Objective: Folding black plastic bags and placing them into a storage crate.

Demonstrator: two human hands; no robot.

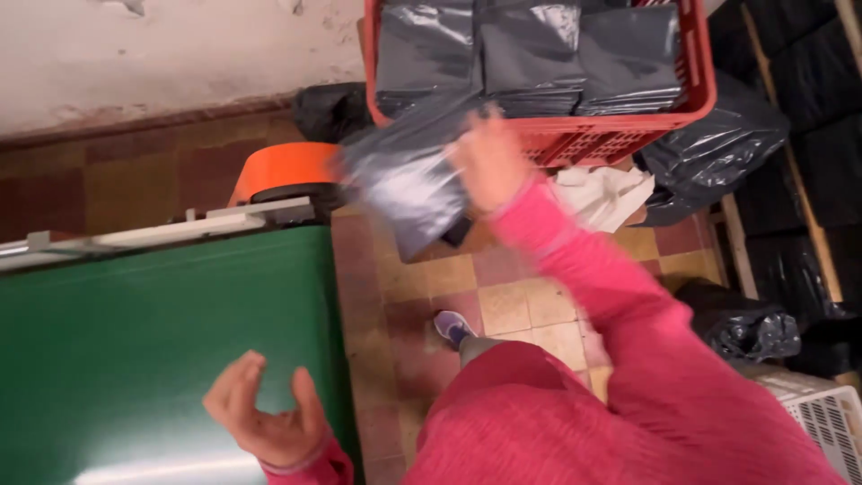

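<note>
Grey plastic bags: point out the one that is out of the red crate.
The blurred grey bag held in the right hand, below the red crate. The other grey bags sit stacked in rows inside it.

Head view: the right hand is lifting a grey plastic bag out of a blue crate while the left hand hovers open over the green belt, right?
Not quite: the crate is red, not blue, as the head view shows. The rest holds: the right hand grips a grey plastic bag in front of it, and the left hand hovers open over the green belt.
</note>
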